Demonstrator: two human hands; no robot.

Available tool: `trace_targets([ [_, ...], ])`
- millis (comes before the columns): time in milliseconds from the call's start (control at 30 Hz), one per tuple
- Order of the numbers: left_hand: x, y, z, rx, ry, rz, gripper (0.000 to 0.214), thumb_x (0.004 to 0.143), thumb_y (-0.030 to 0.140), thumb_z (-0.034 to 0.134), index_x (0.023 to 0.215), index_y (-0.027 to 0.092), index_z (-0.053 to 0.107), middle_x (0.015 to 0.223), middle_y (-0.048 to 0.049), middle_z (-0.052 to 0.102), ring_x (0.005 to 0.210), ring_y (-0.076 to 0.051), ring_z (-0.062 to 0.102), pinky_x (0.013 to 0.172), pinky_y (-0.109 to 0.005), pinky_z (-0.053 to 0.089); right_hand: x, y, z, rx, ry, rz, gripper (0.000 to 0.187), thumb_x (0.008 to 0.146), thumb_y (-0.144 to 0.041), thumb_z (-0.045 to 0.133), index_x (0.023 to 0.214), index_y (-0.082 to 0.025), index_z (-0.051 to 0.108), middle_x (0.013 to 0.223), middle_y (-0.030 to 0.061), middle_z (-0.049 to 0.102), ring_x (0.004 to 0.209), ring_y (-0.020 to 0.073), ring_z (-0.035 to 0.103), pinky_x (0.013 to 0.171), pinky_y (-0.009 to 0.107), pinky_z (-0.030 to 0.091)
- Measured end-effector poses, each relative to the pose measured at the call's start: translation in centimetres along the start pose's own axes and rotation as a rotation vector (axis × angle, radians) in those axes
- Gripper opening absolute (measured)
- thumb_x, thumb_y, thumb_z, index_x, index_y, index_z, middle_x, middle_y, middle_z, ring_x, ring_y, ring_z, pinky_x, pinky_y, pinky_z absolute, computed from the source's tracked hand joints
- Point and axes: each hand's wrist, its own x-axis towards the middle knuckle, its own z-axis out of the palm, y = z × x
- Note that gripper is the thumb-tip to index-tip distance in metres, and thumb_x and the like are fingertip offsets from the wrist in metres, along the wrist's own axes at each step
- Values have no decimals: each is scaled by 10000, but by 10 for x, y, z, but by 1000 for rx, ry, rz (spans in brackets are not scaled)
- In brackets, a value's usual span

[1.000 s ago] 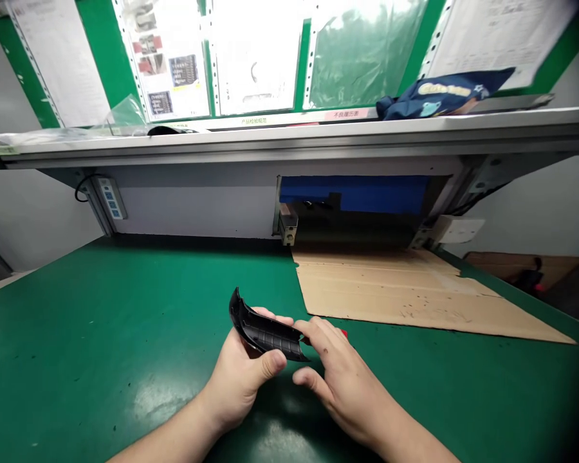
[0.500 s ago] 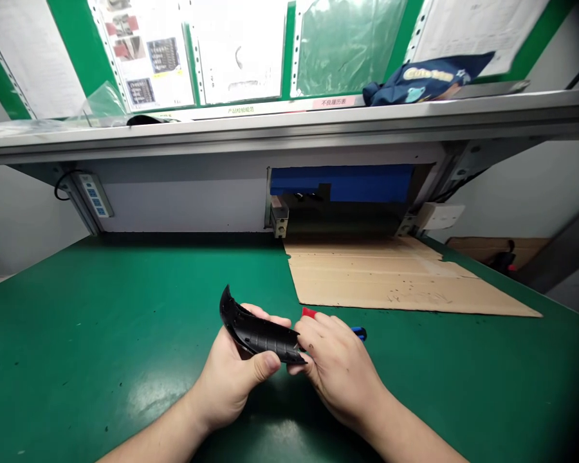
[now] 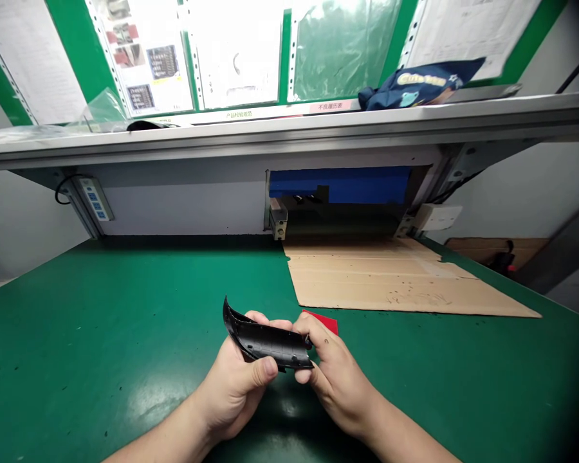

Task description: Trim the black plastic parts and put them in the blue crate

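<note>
A curved black plastic part (image 3: 265, 339) with ribs on its inner face is held just above the green bench mat (image 3: 101, 334). My left hand (image 3: 236, 386) grips it from below, thumb pressed on its near edge. My right hand (image 3: 332, 376) pinches the part's right end with closed fingers. Behind the right hand's fingers a red piece (image 3: 324, 320) shows; I cannot tell whether the hand holds it or it lies on the mat.
A flat sheet of cardboard (image 3: 395, 280) lies on the mat at the back right. Above runs a metal shelf (image 3: 289, 132) with a dark blue bag (image 3: 422, 83) and clear plastic bags (image 3: 101, 106). A power strip (image 3: 92, 198) is fixed at the back left. A blue bin (image 3: 340, 183) sits under the shelf.
The black part has tilted flatter and shifted slightly right in my hands. A blue-tipped object seen beside my right hand half a second ago is out of sight; only the red piece shows.
</note>
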Motion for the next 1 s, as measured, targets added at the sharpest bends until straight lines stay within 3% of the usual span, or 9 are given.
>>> trace_targets([
  [100, -1, 0, 1, -37, 9, -7, 391, 715, 173, 769, 1032, 241, 552, 1118, -28, 633, 1085, -176, 568, 953, -290, 393, -2, -6, 6, -13, 31, -6, 600, 864, -739, 221, 948, -203, 477, 857, 38, 473, 774, 197, 463, 697, 323, 406],
  [367, -1, 3, -2, 34, 21, 22, 379, 718, 163, 762, 1019, 239, 544, 1103, -38, 633, 1032, -173, 581, 922, -293, 409, 0, -11, 8, -135, 72, -40, 572, 890, -702, 188, 738, -213, 442, 699, 9, 458, 630, 170, 419, 563, 290, 333],
  [500, 1, 4, -3, 98, 31, 42, 370, 719, 171, 761, 1005, 240, 536, 1106, -37, 628, 1027, -174, 572, 917, -296, 406, 5, -10, -4, -33, -94, -54, 599, 900, -693, 194, 751, -205, 507, 694, 8, 510, 619, 154, 448, 566, 273, 352],
  [600, 2, 4, -4, 136, 38, 61, 360, 722, 171, 758, 1003, 234, 543, 1105, -37, 627, 1023, -167, 566, 926, -292, 394, 7, -8, -17, 63, -214, -33, 585, 902, -692, 246, 665, -204, 464, 601, -29, 443, 542, 124, 404, 514, 250, 321],
  [667, 3, 3, -4, 153, 51, 75, 363, 720, 172, 760, 1009, 227, 548, 1108, -40, 626, 1017, -167, 568, 928, -295, 391, 6, -5, -22, 59, -91, -2, 544, 870, -700, 373, 641, -208, 418, 573, -48, 396, 516, 112, 377, 490, 242, 305],
  [767, 4, 1, -5, 149, 91, 79, 384, 725, 176, 757, 1040, 220, 542, 1140, -61, 624, 1062, -192, 559, 957, -326, 378, 4, -3, -22, -35, 103, -43, 382, 827, -594, 587, 836, -216, 528, 652, -36, 496, 568, 120, 459, 525, 239, 375],
  [867, 6, -2, -4, 148, 121, 64, 342, 769, 210, 719, 1066, 196, 548, 1179, -96, 616, 1138, -227, 527, 1005, -369, 349, 2, -4, -18, -121, 89, -158, 140, 896, -362, 585, 902, -222, 592, 690, -11, 581, 594, 123, 520, 571, 244, 427],
  [1000, 13, -1, -3, 138, 247, 73, 263, 868, 336, 593, 1048, 144, 591, 1133, -110, 624, 1116, -232, 538, 1003, -383, 365, 4, -4, -17, -181, 245, -86, 141, 906, -326, 565, 821, -222, 609, 703, -4, 629, 605, 134, 566, 578, 244, 450],
])
